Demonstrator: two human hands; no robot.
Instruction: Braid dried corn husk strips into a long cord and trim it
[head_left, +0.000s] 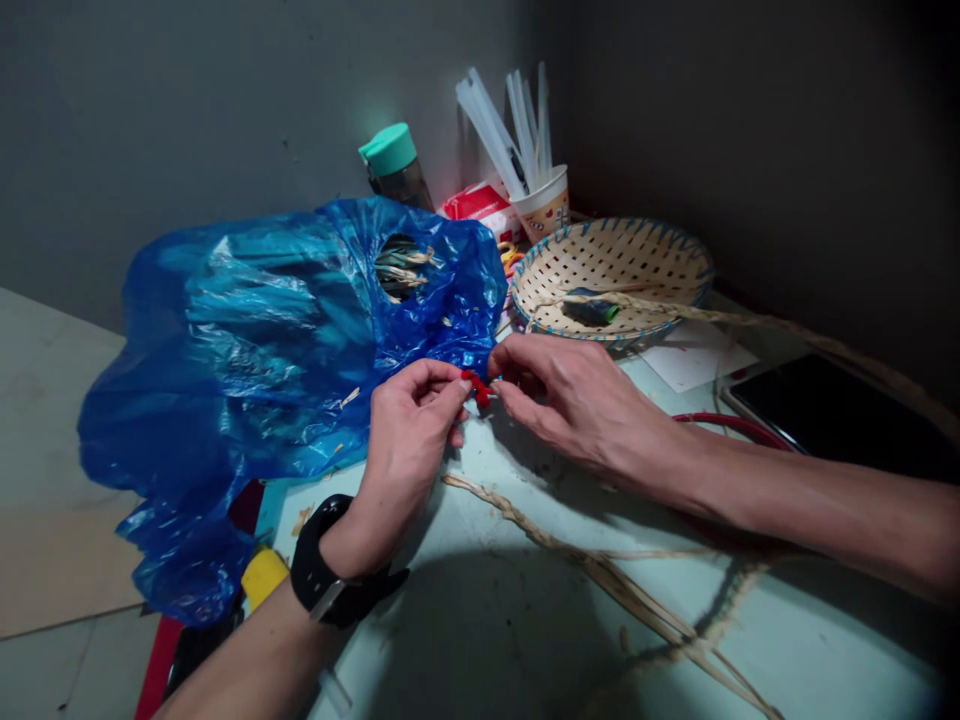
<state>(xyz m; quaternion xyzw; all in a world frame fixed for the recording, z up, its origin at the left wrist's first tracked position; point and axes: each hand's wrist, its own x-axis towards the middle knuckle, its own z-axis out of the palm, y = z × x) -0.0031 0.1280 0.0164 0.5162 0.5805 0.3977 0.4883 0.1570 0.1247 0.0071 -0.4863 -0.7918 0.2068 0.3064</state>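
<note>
My left hand [409, 430], with a black watch on its wrist, and my right hand [570, 395] meet over the pale green table [525, 620]. Both pinch a small red piece [478, 387] between fingertips and thumbs. What the red piece is I cannot make out. A braided straw cord [600, 570] lies on the table below the hands and loops round to the right. A big blue plastic bag [262, 350] sits just left of my hands, with straw showing through a hole in it.
A woven basket [607, 265] with blue trim holds a dark green object. Behind it stand a paper cup of glue sticks [544, 205], a red packet [480, 205] and a teal-capped bottle [394, 160]. A dark tablet [817, 410], red cable and white paper lie at right.
</note>
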